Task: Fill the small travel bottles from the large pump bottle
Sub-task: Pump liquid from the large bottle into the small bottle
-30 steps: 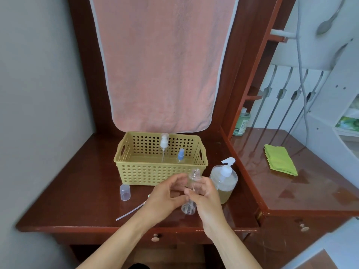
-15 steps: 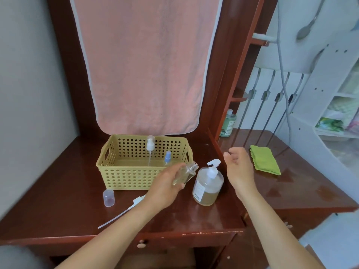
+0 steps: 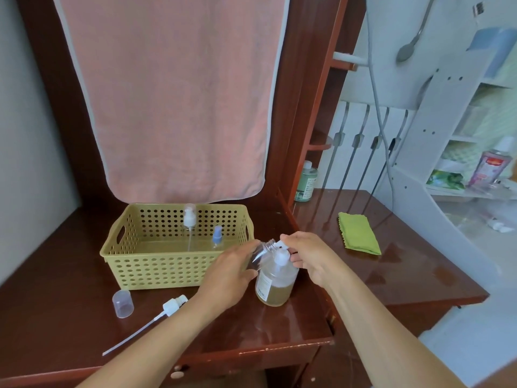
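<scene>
My left hand (image 3: 228, 274) grips a small clear travel bottle (image 3: 261, 252), tilted with its open threaded neck up against the spout of the large pump bottle (image 3: 275, 281). That bottle stands on the brown desk and holds amber liquid in its lower part. My right hand (image 3: 309, 254) rests on the white pump head, fingers curled over it. Two more small bottles stand inside the yellow basket (image 3: 145, 264): one with a white pump (image 3: 189, 217) and one with a blue sprayer (image 3: 216, 236).
A clear cap (image 3: 122, 303) and a white pump top with a long dip tube (image 3: 156, 317) lie on the desk left of my arms. A pink towel (image 3: 179, 93) hangs behind. A green cloth (image 3: 358, 233) and a green bottle (image 3: 306, 180) sit on the right desk.
My right hand has come down from the air onto the pump head. My left hand has brought the small bottle's neck up to the spout.
</scene>
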Tool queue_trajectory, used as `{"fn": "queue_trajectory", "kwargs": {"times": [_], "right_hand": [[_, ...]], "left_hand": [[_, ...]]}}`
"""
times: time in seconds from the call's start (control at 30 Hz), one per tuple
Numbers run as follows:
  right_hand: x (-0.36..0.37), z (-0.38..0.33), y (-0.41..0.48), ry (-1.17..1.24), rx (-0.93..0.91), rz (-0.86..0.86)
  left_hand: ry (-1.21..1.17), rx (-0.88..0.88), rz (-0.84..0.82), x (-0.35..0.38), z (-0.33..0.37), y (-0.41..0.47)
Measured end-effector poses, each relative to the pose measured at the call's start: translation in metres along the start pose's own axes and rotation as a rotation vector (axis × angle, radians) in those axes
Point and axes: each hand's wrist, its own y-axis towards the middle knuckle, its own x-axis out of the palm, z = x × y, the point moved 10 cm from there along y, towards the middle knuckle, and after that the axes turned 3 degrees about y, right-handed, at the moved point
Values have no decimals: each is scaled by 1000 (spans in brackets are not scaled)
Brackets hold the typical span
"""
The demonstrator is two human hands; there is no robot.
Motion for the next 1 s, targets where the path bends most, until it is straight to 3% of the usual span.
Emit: {"fn": "queue_trajectory", "kwargs": {"times": [0.7,0.87,1.0], "right_hand": [[-3,15,19,-17,52,6],[1,13,11,110,98,-90],[0,13,16,45,78,-17]], "left_hand": [[-3,-21,-34,10,0,-1],[-36,-25,-37,4,4,0],[-37,-24,-43,4,4,1]]}}
